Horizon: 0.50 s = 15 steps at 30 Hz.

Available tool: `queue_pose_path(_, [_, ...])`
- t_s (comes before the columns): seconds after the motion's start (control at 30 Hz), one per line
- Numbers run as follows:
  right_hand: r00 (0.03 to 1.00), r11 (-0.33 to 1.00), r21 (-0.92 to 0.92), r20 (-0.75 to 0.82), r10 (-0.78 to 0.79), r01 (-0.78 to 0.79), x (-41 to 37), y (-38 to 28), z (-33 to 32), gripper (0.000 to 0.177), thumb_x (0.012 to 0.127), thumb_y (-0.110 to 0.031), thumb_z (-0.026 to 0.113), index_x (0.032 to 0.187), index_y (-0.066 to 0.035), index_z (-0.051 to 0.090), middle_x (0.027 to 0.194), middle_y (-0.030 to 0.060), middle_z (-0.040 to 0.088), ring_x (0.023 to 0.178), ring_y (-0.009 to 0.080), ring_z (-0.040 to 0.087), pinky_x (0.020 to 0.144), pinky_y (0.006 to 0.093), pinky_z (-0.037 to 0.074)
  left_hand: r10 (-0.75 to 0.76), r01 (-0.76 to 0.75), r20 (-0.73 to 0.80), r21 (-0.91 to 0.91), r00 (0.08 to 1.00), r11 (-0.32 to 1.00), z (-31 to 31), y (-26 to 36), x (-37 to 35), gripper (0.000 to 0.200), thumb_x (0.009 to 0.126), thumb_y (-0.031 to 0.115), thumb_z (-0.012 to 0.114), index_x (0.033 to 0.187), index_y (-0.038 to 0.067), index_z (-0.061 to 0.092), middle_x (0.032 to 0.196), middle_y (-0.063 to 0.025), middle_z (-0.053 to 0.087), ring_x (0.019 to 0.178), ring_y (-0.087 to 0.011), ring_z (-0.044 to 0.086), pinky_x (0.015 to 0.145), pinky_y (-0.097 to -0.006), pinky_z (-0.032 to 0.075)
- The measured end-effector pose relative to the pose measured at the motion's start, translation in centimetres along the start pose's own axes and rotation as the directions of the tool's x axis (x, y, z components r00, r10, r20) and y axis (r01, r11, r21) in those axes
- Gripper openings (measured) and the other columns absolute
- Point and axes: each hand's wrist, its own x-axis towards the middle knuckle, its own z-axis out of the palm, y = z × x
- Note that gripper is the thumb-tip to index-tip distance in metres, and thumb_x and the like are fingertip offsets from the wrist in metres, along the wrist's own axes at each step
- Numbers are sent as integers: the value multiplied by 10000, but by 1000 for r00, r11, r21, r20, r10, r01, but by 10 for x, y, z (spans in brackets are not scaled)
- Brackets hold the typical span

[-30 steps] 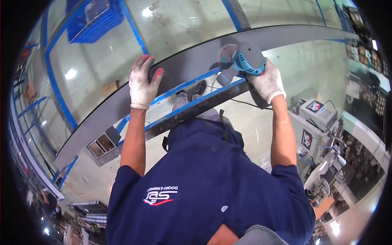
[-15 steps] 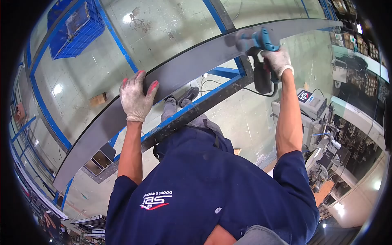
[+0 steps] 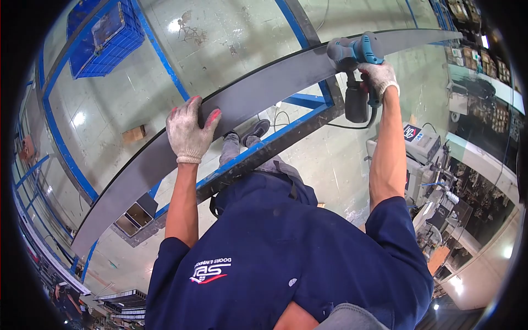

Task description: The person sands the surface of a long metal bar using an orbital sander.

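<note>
A long grey panel [image 3: 250, 99] crosses in front of me, looking curved through the wide lens. My right hand [image 3: 379, 77], in a white work glove, is wrapped round a teal and black power sander [image 3: 352, 50] on the panel's right part. A black dust canister [image 3: 356, 103] hangs from the sander, and its pad is hidden underneath. On the left part of the panel lies my left hand [image 3: 191, 132], gloved with pink fingertips. Its fingers are stretched toward the far edge, with the thumb apart.
Blue and black frame bars [image 3: 264, 148] support the panel. A black cable [image 3: 344, 126] trails from the sander. Beyond stands a blue crate [image 3: 104, 38], with a wood block [image 3: 133, 134] on the floor. A machine [image 3: 422, 144] and stocked shelves [image 3: 484, 66] are on the right.
The sander and my right hand have shifted slightly to the right and look sharper now. My left hand has slid a little to the right along the panel.
</note>
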Motion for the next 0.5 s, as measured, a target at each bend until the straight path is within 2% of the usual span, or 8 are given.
queue_pose_path(0.07, [997, 997, -26, 45, -69, 70, -8, -2, 9, 332, 844, -182, 930, 1040, 5, 739, 785, 97, 722, 524, 218, 684, 488, 372, 536, 1, -1, -3, 5, 1000, 1000, -1, 0, 0, 625, 934, 561, 886, 1343, 104, 768, 1303, -113, 815, 1187, -336, 760, 1197, -561, 501])
queue_pose_path(0.13, [985, 988, -97, 132, -110, 123, -41, -20, 21, 436, 794, -275, 1001, 1047, -34, 739, 767, 62, 711, 526, 174, 668, 480, 355, 514, 3, -3, 1, 14, 1000, 1000, 0, -1, 1, 623, 933, 559, 887, 1341, 104, 767, 1303, -112, 815, 1184, -336, 760, 1190, -559, 503])
queue_pose_path(0.2, [970, 986, -73, 207, -130, 148, -60, -20, 30, 504, 782, -343, 1017, 1072, -27, 753, 783, 62, 732, 553, 173, 681, 501, 350, 537, 3, -3, 5, 4, 1000, 1000, 0, -1, 1, 626, 931, 554, 891, 1344, 102, 764, 1303, -110, 814, 1182, -336, 760, 1189, -558, 504])
queue_pose_path(0.27, [969, 972, -116, 171, -180, 202, -80, -19, 38, 534, 802, -380, 1003, 1120, -22, 766, 813, 74, 759, 584, 174, 697, 523, 343, 555, 15, -15, -1, -2, 1000, 1000, -1, -2, 0, 627, 928, 549, 894, 1346, 101, 762, 1303, -109, 814, 1180, -336, 760, 1187, -556, 504])
queue_pose_path(0.3, [971, 948, -245, 174, -164, 204, -80, -17, 38, 523, 827, -380, 986, 1166, -41, 776, 852, 79, 783, 604, 170, 705, 536, 337, 562, 25, -25, -9, -1, 1000, 1000, -1, -2, 0, 627, 927, 546, 896, 1347, 100, 761, 1303, -110, 813, 1180, -336, 760, 1186, -555, 504])
queue_pose_path(0.4, [963, 967, -108, 169, -209, 229, -84, -9, 29, 313, 881, -179, 842, 1116, -37, 691, 770, 80, 724, 544, 176, 688, 493, 340, 539, 35, -35, -19, -6, 999, 999, -1, -3, 0, 629, 924, 546, 898, 1345, 100, 760, 1301, -111, 811, 1178, -336, 760, 1186, -551, 504])
queue_pose_path(0.43, [973, 977, -150, 196, -123, 154, -75, -7, 23, 248, 892, -154, 828, 1061, -37, 689, 773, 86, 724, 538, 175, 687, 476, 341, 524, 36, -36, -19, -10, 999, 999, -1, -2, 0, 630, 923, 547, 899, 1344, 100, 760, 1300, -112, 811, 1178, -336, 760, 1186, -550, 504])
queue_pose_path(0.5, [985, 985, -136, 148, -88, 109, -49, 5, 11, 197, 900, -130, 808, 1007, -20, 685, 705, 83, 693, 518, 196, 683, 464, 363, 519, 6, -6, 2, 1, 1000, 1000, -3, 0, 1, 636, 920, 553, 900, 1345, 101, 760, 1297, -113, 811, 1177, -337, 761, 1184, -548, 505])
